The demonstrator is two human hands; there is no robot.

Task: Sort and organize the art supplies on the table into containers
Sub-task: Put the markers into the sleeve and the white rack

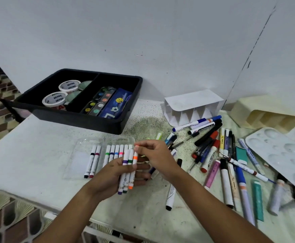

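1. Centrally, over the table (pixel 38 155): left hand (pixel 111 176) lying palm up, fingers curled loosely under three white markers (pixel 128 172), thumb pressing across them; purple, green and orange bands showing side by side.
2. Right hand (pixel 153 155) hovering just above the top ends of those markers, fingertips (pixel 138 149) pinching at the cap end of one; whether gripping firmly, unclear.
3. Lying flat just beyond the left hand: clear plastic marker tray (pixel 80 155), holding two markers at its left and a row of further white markers (pixel 116 151) toward its right, all parallel.
4. Sitting at the table's far left edge: black two-compartment bin (pixel 129 106). Left compartment holding tape rolls (pixel 68 85); right compartment holding watercolour palettes (pixel 99 100) and a blue pencil case (pixel 116 104).
5. Lying scattered to the right of the hands: loose pile of pens and markers (pixel 213 151), overlapping at mixed angles.
6. Standing against the wall: white divided organiser (pixel 192 106), tipped on its side; cream organiser (pixel 266 113) beside it.
7. Resting at far right: white paint palette (pixel 283 155).
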